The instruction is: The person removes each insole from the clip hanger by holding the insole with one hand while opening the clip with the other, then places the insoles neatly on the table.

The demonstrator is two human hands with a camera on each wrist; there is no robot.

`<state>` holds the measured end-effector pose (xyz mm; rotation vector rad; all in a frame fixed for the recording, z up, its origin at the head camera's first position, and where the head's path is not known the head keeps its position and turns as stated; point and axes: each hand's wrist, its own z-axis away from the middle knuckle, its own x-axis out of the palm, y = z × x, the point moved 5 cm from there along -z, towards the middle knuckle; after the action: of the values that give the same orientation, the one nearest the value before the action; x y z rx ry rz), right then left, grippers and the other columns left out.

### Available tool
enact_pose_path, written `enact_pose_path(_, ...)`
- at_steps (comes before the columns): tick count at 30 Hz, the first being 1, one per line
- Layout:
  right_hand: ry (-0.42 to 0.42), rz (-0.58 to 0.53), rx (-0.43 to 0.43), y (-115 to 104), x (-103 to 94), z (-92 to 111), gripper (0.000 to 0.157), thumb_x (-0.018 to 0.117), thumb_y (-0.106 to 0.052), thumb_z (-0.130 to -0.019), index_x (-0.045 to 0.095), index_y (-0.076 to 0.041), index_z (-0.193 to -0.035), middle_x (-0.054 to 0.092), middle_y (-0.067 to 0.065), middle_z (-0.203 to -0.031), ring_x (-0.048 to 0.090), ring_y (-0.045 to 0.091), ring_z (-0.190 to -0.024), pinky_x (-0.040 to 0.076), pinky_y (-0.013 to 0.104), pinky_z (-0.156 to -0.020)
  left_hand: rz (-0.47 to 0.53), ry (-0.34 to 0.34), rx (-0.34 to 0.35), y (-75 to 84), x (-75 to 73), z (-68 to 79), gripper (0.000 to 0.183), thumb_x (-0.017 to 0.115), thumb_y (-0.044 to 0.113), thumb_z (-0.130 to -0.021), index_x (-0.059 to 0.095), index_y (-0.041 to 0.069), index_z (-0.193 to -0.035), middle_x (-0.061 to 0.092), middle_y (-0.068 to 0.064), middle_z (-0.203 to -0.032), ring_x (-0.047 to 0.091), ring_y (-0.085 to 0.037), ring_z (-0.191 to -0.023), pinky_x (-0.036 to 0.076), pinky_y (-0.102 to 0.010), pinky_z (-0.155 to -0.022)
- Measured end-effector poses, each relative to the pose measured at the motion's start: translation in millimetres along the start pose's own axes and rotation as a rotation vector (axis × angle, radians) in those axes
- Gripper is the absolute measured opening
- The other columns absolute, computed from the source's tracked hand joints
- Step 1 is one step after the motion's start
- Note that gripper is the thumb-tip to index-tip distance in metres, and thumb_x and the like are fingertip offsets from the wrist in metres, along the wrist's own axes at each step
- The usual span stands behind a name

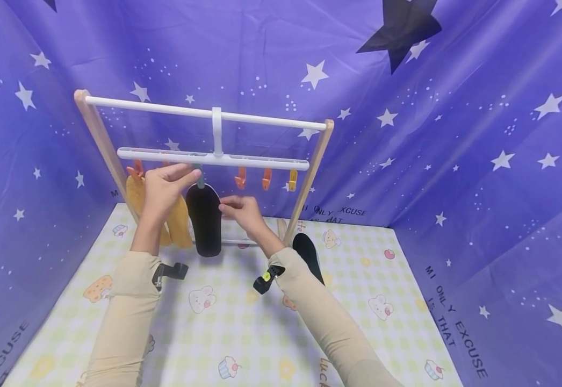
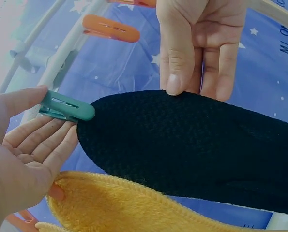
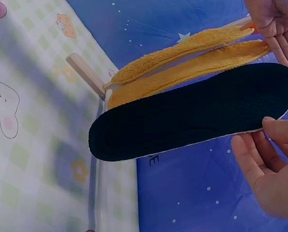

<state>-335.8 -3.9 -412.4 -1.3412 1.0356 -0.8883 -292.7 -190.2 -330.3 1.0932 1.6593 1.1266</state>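
Note:
A black insole hangs upright from a green clothespin on the white hanger bar. My left hand pinches the upper end of that clothespin, thumb in front and fingers behind. The clothespin's lower end overlaps the insole's rounded top in the left wrist view. With thumb and fingers, my right hand holds the insole's right edge near the top. Beside it on the left, fuzzy yellow insoles hang from orange clothespins, partly hidden behind my left hand in the head view.
Two orange clothespins and a yellow one hang on the bar's right part. A wooden-legged rack carries the hanger. Another black insole is on the checkered tablecloth, beside my right forearm. Purple star-printed curtains surround the table.

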Motion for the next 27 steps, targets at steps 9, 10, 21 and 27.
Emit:
enact_pose_path(9,-0.013,-0.045,0.028,2.4,-2.7,1.8,0.026,0.065,0.005,-0.095,0.067,0.015,-0.119,0.069,0.032,-0.119,0.07,0.013,-0.087,0.064,0.036,-0.087,0.049,0.026,-0.021,-0.3,3.4,1.1,0.044,0.081,0.026,-0.089,0.072,0.001,-0.124,0.073,-0.014,-0.119,0.07,0.009,-0.091,0.054,-0.025,-0.104)
enact_pose_path(10,-0.014,-0.05,0.03,2.4,-3.1,2.0,0.027,0.065,0.005,-0.095,0.067,0.015,-0.12,0.069,0.032,-0.119,0.07,0.013,-0.087,0.064,0.036,-0.087,0.048,0.028,-0.022,0.0,3.8,1.1,0.044,0.081,0.026,-0.089,0.072,0.001,-0.123,0.072,-0.016,-0.12,0.07,0.008,-0.092,0.054,-0.026,-0.104)
enact_pose_path(21,-0.02,-0.067,0.038,4.6,-2.0,1.8,0.027,0.065,0.005,-0.095,0.066,0.015,-0.12,0.07,0.032,-0.117,0.069,0.012,-0.085,0.064,0.038,-0.088,0.057,0.035,-0.036,2.4,3.3,2.4,0.044,0.081,0.024,-0.088,0.072,0.0,-0.123,0.071,-0.017,-0.121,0.071,0.009,-0.09,0.054,-0.025,-0.102)
enact_pose_path(27,-0.026,-0.074,0.042,6.5,-0.6,1.3,0.027,0.064,0.005,-0.096,0.066,0.015,-0.12,0.069,0.032,-0.118,0.069,0.01,-0.081,0.064,0.038,-0.087,0.052,0.042,-0.044,2.6,2.4,3.3,0.045,0.08,0.024,-0.089,0.071,-0.002,-0.124,0.07,-0.019,-0.123,0.07,0.01,-0.088,0.055,-0.026,-0.102)
